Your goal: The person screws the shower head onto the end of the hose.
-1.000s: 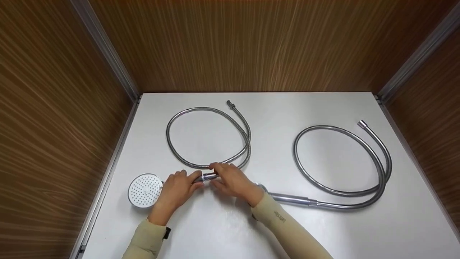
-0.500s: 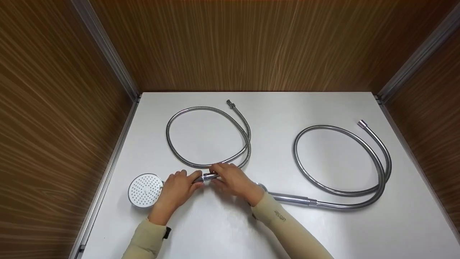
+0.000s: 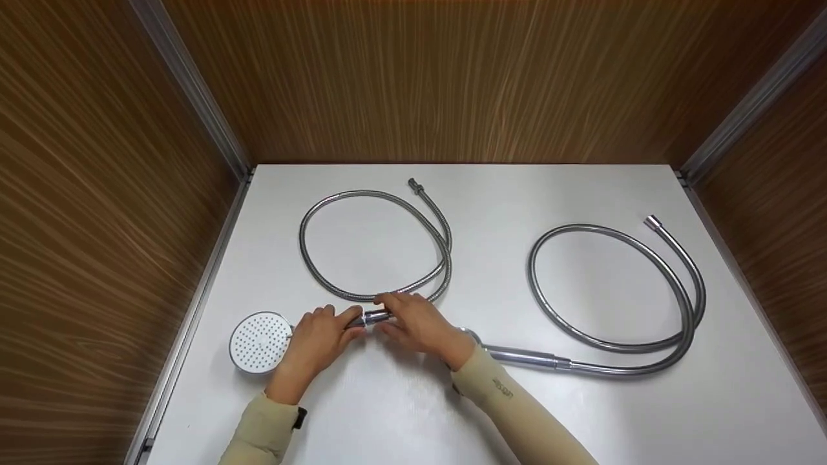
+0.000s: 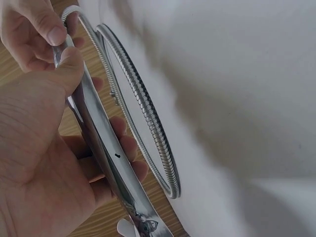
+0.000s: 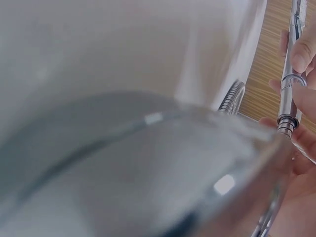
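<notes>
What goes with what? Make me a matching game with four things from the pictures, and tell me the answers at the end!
Things:
1. Left hand
2. Spray face
3. Right hand
4. Second shower handle

Clues:
A. Holds the metal connector
B. Lies on the table, joined to a hose, gripped by no hand
C. Grips the first shower handle
D. White and round, with lots of little dots

Right pairs: 1-C, 2-D, 3-A, 4-B
</notes>
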Available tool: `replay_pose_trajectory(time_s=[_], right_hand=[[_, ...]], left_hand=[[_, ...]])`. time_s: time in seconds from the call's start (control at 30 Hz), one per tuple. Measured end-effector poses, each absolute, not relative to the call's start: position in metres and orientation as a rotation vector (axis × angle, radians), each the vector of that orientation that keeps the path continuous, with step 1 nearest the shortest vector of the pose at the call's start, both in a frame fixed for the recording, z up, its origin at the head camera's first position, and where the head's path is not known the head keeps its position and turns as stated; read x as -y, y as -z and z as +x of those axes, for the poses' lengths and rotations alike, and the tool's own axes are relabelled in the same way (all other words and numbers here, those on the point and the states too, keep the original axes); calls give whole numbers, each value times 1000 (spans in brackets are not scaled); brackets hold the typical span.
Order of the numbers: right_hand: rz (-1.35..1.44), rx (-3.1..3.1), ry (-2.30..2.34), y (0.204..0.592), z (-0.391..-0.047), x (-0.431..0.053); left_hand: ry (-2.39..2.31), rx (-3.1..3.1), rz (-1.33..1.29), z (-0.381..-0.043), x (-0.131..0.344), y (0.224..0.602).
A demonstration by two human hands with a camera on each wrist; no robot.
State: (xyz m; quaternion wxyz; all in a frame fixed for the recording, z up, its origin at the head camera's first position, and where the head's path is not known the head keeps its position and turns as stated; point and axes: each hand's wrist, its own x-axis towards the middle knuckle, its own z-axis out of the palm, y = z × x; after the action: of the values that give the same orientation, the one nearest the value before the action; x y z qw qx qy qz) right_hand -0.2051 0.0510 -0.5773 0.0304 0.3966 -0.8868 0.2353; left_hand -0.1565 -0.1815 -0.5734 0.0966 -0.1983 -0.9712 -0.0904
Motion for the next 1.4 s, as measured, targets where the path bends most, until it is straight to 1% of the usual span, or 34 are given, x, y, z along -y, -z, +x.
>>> replay_pose_trajectory(time_s=[0.5, 1.4], right_hand=[[1230, 2646, -791, 581, -206, -51], [1240, 2735, -748, 576, -205, -51]], left_hand=[[319, 2890, -584, -155, 181, 571], [289, 2924, -571, -153, 182, 570]])
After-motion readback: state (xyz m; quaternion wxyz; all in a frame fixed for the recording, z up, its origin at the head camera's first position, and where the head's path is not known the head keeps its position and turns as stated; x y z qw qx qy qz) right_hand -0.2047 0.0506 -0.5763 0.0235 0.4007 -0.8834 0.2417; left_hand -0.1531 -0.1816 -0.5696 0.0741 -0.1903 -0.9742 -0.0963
